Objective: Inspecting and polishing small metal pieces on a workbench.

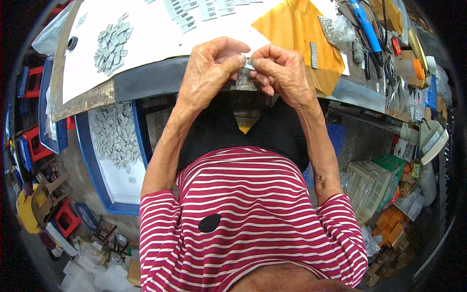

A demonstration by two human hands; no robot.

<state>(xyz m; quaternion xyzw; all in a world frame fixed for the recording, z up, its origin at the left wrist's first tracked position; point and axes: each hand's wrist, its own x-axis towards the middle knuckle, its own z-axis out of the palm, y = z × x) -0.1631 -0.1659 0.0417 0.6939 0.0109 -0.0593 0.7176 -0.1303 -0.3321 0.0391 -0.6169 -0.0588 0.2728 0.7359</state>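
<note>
At the near edge of the workbench (151, 80), my left hand (209, 73) and my right hand (284, 73) meet, thumbs and fingertips pinched. Between them they hold a small grey piece (249, 64), light-coloured and flat; its finer detail is too small to make out. To the left on white paper lies a loose pile of similar grey pieces (113, 46). Beyond my hands, more of these pieces (209, 9) are laid out in neat rows. A short grey strip of pieces (314, 55) rests on a yellow-brown envelope (292, 29) right of my right hand.
Below the bench at left, a blue tray (99, 187) holds many loose grey pieces. A black ring (72, 43) sits on the paper. At right are a blue pen-shaped tool (366, 24), bubble wrap (335, 30) and an orange-capped container (411, 69). Red stools (67, 217) stand at left.
</note>
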